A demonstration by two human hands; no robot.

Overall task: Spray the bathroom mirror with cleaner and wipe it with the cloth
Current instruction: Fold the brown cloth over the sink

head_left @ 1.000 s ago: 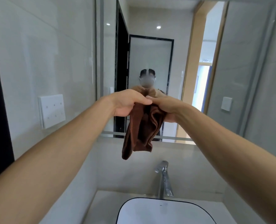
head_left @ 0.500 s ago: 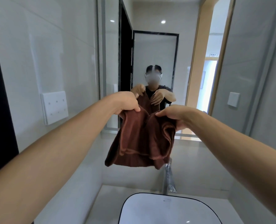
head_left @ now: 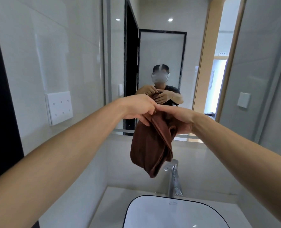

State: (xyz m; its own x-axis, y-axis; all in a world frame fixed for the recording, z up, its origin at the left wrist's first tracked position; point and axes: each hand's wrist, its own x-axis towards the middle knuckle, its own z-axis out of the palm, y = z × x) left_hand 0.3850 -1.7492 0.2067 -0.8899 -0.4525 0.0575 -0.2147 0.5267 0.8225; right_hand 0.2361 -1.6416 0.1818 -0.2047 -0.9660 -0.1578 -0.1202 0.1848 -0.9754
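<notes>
hanging bunched before the mirror (head_left: pixel 161 51), above the faucet (head_left: pixel 174 178): brown cloth (head_left: pixel 150 150). gripped at its top by left hand (head_left: pixel 136 107) and right hand (head_left: pixel 177 119), touching. white basin (head_left: pixel 169 213) below, wall switch plate (head_left: pixel 59 107) leftward.

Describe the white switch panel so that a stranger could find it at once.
Start at the large wall mirror above the white basin. Go left past its edge onto the pale tiled wall. The white square switch panel with small dots is there, larger than the plain plate on the right.
</notes>
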